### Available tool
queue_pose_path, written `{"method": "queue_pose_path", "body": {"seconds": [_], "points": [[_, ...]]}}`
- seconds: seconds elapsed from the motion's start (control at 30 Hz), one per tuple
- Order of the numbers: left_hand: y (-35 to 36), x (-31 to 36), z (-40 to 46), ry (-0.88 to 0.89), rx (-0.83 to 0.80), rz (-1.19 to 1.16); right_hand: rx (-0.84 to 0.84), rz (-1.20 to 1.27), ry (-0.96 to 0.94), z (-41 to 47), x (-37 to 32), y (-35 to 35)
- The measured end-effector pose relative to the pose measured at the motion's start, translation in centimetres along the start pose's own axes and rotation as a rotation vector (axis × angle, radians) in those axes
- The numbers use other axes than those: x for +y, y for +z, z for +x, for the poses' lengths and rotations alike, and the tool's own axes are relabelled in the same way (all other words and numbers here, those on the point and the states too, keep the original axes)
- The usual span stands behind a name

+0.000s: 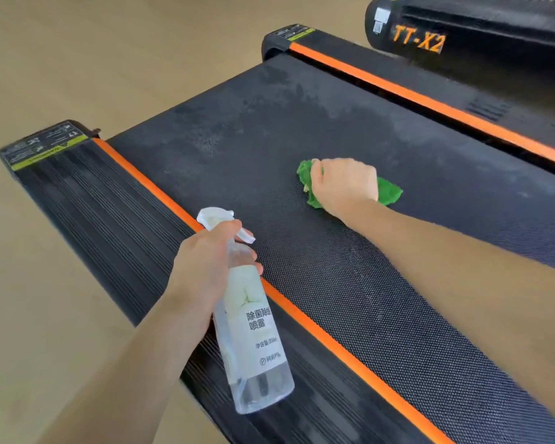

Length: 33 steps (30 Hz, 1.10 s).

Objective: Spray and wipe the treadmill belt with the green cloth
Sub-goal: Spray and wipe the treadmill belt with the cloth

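At far left we see the ribbed side rail (87, 200) edged by an orange stripe (148, 187). Over it our left hand (205, 267) wraps its fingers around the neck of the clear spray bottle (253, 331). Further right, our right hand (343, 184) curls over the bunched green cloth (388, 190), pressing it onto the treadmill belt (302, 123), where damp patches show.

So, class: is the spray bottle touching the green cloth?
Apart. The head view shows the spray bottle held in the left hand above the orange stripe, with bare treadmill belt between it and the green cloth.
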State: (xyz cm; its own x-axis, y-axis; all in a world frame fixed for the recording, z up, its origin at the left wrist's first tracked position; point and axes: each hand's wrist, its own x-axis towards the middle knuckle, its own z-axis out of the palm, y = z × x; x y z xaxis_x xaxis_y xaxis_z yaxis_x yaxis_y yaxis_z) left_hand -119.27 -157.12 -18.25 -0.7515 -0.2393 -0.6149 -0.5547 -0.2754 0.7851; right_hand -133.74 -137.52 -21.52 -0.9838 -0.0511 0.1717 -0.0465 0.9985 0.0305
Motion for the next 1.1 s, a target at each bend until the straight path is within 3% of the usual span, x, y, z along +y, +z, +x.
{"method": "queue_pose_path", "body": {"seconds": [0.07,0.2,0.33,0.37,0.43,0.53,0.63,0.7,0.83,0.93,1.03,1.1], "points": [[0.1,0.2,-0.1,-0.002,-0.005,0.014,-0.02,0.045,-0.119,-5.2,0.6,-0.5],[0.3,0.1,-0.7,0.024,-0.006,0.022,-0.078,0.216,-0.545,-17.1,5.1,-2.7],[0.4,0.3,-0.2,-0.01,0.02,0.041,-0.023,0.195,-0.853,-15.8,7.6,-2.2],[0.4,0.4,0.3,-0.031,0.034,0.045,0.018,0.16,-0.81,-13.6,6.9,-1.8],[0.4,0.2,0.8,-0.042,0.037,0.039,0.107,0.111,-0.553,-8.0,4.6,-0.7],[0.2,-0.1,1.0,-0.04,0.011,0.041,0.085,0.037,-0.175,-0.6,0.1,0.4],[-0.4,-0.2,1.1,-0.038,-0.025,0.039,0.044,0.043,-0.046,0.6,-2.5,0.4],[-0.7,-0.3,0.9,-0.02,-0.054,0.026,-0.004,0.047,-0.159,-3.0,-2.6,-0.5],[-0.6,0.0,-0.9,0.051,-0.041,0.028,-0.085,0.2,-0.616,-14.2,-0.2,-2.7],[-0.7,0.9,0.0,0.006,-0.001,0.022,-0.051,0.26,-0.807,-15.1,1.0,-2.5],[-2.4,2.3,1.8,0.01,0.026,0.035,0.043,0.222,-0.844,-10.7,-1.9,-1.2],[-4.1,3.1,3.0,0.028,0.029,0.032,0.1,0.179,-0.731,-6.5,-5.2,-0.5]]}}
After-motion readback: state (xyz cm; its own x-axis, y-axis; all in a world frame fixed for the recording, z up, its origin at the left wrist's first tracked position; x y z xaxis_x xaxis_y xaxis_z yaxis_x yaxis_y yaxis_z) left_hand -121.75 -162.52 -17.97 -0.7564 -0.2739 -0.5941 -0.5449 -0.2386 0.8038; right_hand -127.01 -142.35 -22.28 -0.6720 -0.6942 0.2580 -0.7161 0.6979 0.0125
